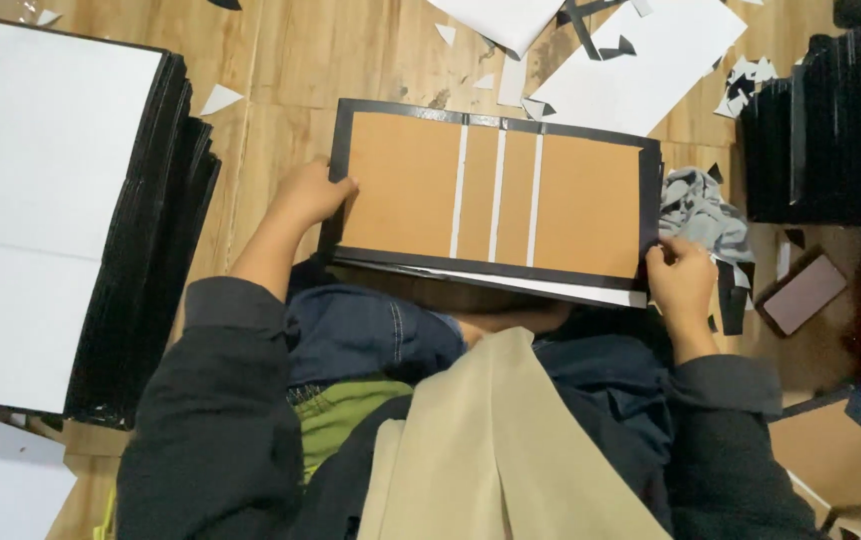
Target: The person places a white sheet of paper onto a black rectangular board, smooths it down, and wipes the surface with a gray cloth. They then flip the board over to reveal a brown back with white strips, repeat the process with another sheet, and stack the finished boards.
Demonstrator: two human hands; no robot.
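Brown board cover — left hand, right hand gripping its ends.

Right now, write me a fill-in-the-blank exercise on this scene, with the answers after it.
1. The left hand and the right hand grip the board at its two short ____.
2. The board's brown face is framed by a ____ border.
3. The crumpled grey cloth lies just beyond the ____ hand.

Answers: ends; black; right

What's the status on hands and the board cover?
Left hand grips cover's left edge. Right hand pinches its lower right corner. Brown board cover lies flat, black border folded. Grey cloth beside right hand.
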